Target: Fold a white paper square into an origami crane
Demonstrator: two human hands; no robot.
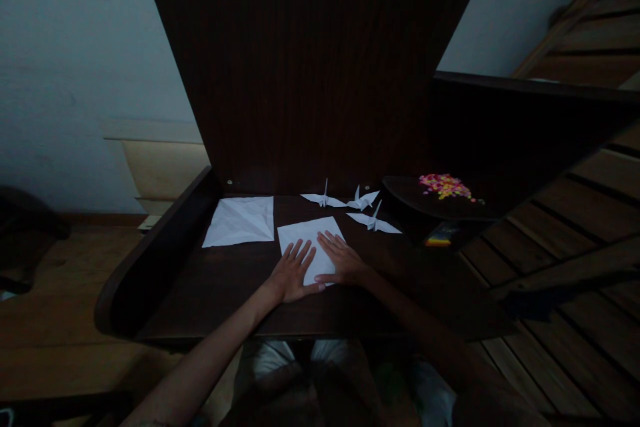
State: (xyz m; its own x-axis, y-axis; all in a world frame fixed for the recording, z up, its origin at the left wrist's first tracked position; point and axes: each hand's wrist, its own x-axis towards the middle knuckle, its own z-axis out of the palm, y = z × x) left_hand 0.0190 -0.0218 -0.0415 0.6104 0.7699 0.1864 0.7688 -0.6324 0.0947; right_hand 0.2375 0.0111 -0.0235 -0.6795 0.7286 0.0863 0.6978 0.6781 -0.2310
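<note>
A white square sheet of paper (306,232) lies flat on the dark wooden desk, turned slightly askew. My left hand (294,271) rests on its left and lower part, fingers spread. On its right side lies my right hand (342,259), also flat with the fingers apart. Left of this sheet is another white sheet (240,221) with crease lines across it. Behind and to the right stand three folded paper cranes: one at the back (324,199), a second beside it (362,199), and a third nearer (373,221).
A raised side panel (150,260) bounds the desk (215,307) on the left, and a tall dark back board (310,80) rises behind. On a rounded shelf (410,195) at right sits a pile of small colourful pieces (445,185). Wooden slats (565,240) lie beyond.
</note>
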